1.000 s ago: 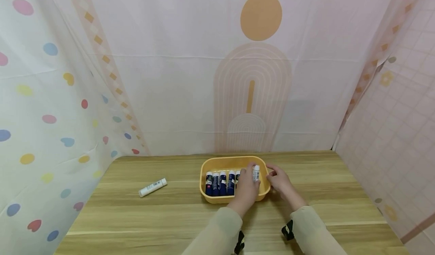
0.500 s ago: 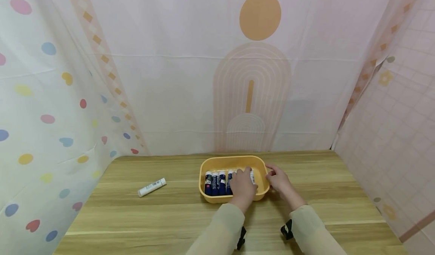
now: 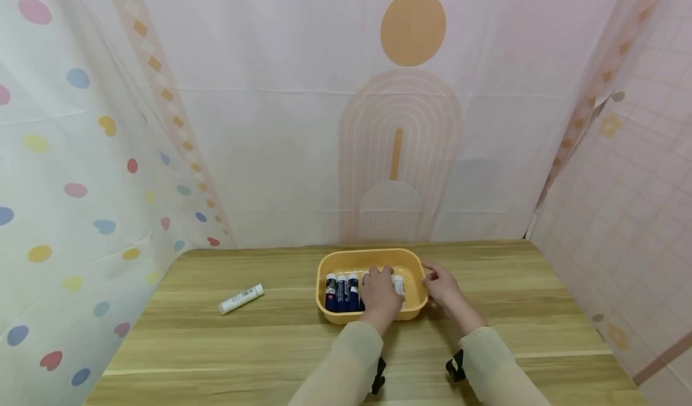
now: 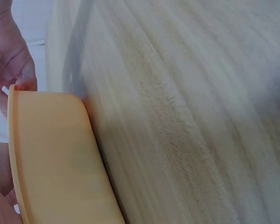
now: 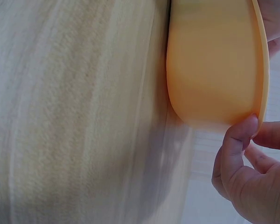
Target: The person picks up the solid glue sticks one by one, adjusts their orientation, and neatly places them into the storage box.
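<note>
In the head view, a yellow plastic basket (image 3: 413,254) on the table holds several blue glue sticks (image 3: 342,295) with white caps, side by side. A white glue stick (image 3: 399,284) lies in its right part. My left hand (image 3: 381,298) is inside the basket, over the row between the blue sticks and the white one. It hides some of the sticks and its own grip. My right hand (image 5: 256,172) pinches the basket's right rim between thumb and fingers. Apart from the basket, another white glue stick (image 3: 241,299) lies on the table to the left.
The wooden table (image 3: 216,358) runs back to a patterned curtain (image 3: 281,154). More cloth hangs along the left and right sides. Dark straps show at both sleeves.
My left hand has lowered the white glue stick into the basket, let it go and shifted left over the blue sticks. My right hand has stayed at the rim.
</note>
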`<action>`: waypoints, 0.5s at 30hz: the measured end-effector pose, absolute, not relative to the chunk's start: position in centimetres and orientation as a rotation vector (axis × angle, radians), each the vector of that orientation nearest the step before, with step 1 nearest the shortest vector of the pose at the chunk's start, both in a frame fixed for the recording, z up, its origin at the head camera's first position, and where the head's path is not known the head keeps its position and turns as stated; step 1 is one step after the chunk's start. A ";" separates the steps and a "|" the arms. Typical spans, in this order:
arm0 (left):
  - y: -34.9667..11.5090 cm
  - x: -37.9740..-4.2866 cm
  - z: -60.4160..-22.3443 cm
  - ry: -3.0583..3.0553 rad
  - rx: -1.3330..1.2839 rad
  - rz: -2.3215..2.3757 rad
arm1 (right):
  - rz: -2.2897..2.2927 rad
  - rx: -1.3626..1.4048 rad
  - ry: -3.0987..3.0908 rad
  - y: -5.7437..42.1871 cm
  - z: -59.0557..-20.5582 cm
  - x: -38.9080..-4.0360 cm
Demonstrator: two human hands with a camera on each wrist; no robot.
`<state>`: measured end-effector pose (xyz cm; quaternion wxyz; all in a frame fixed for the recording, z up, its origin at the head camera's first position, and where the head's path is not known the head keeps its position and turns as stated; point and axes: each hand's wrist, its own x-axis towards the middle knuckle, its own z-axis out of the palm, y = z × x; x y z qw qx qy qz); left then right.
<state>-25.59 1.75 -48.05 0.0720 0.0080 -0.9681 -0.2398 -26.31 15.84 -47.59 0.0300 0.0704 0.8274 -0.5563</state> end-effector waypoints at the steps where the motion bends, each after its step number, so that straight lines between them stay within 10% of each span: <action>1: 1.7 -25.6 -48.1 -2.901 0.019 -0.741 | -1.716 0.218 2.550 15.9 -47.6 -26.3; 15: -5.1 -23.7 -46.2 -2.535 -0.377 -1.043 | -1.712 0.221 2.534 16.0 -47.7 -26.5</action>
